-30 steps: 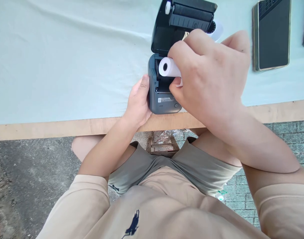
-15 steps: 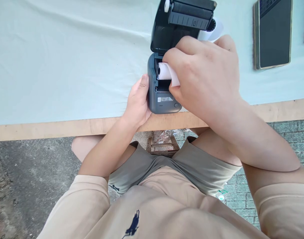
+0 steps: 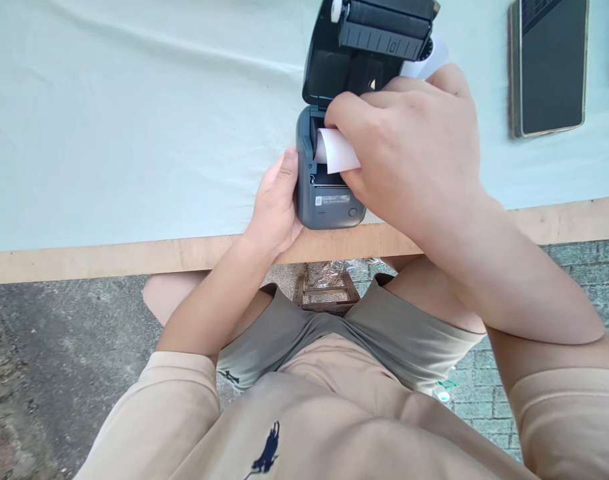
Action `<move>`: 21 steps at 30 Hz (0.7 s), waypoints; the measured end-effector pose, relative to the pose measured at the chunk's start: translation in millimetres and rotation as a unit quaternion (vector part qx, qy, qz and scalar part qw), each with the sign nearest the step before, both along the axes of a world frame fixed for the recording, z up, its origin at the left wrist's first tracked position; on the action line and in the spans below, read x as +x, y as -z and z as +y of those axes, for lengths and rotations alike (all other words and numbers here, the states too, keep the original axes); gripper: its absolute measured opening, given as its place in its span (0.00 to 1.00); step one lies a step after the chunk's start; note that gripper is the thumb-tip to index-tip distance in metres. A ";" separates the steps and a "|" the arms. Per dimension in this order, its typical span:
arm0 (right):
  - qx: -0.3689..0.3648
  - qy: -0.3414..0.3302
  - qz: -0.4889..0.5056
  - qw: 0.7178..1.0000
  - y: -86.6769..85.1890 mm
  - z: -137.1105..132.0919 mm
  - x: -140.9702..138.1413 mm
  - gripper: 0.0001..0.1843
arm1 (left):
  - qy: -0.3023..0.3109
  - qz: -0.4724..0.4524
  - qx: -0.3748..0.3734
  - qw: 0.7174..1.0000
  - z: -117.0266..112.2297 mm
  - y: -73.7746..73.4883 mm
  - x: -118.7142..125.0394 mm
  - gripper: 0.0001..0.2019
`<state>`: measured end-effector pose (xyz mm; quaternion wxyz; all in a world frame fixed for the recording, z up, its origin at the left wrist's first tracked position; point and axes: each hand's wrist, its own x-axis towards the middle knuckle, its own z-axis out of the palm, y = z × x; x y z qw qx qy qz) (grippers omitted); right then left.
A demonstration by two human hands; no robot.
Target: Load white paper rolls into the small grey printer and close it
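Observation:
A small dark grey label printer (image 3: 329, 208) is at the table's near edge, its black lid (image 3: 329, 67) swung up. My left hand (image 3: 278, 200) is closed round the printer's left side, thumb on top. Over the printer's open bay, my right hand (image 3: 409, 140) is closed on a white paper roll (image 3: 338, 151), fingers curled round its right part. The roll's loose paper end covers its left side and hangs toward the bay's front. My right fingertips are partly hidden behind the hand.
Behind my right hand lies another white paper roll (image 3: 429, 60) with a black core. At the far right is a phone (image 3: 553, 73) on the pale blue cloth (image 3: 134, 133). A wooden table edge (image 3: 109, 260) runs in front of my legs.
The paper's loose end has shifted left across the roll, covering the core end that showed before. My left hand and the printer have hardly moved.

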<state>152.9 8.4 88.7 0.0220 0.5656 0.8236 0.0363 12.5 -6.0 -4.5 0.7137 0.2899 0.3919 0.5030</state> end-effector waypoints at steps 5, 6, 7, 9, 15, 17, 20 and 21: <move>0.022 0.007 0.006 1.000 -4.0 -4.4 -0.1 0.12 | -0.006 0.000 -0.005 1.000 1.0 2.5 -1.3 0.18; 0.025 0.010 0.010 1.000 -5.1 -6.0 -0.6 0.12 | -0.015 0.001 -0.007 1.000 1.2 2.9 -1.3 0.18; 0.026 0.013 0.014 0.999 -6.1 -7.9 -1.1 0.12 | -0.022 0.001 -0.009 1.000 1.4 3.2 -1.3 0.17; 0.022 0.012 0.029 0.999 -6.5 -11.8 -1.6 0.12 | -0.027 -0.004 -0.014 1.000 1.9 3.0 -1.2 0.17; 0.061 -0.128 0.104 0.984 9.2 -24.0 9.9 0.15 | 0.003 -0.011 -0.015 1.000 2.5 -1.6 -0.2 0.18; 0.094 -0.182 0.110 0.973 19.3 -27.2 16.8 0.14 | 0.001 -0.028 -0.016 0.999 2.4 -2.9 0.7 0.18; 0.133 -0.227 0.130 0.956 34.1 -30.2 25.5 0.10 | -0.003 -0.049 -0.023 0.999 2.7 -4.3 1.3 0.17; 0.144 -0.236 0.144 0.950 38.0 -30.8 27.7 0.08 | -0.003 -0.055 -0.024 0.998 2.9 -4.9 1.0 0.17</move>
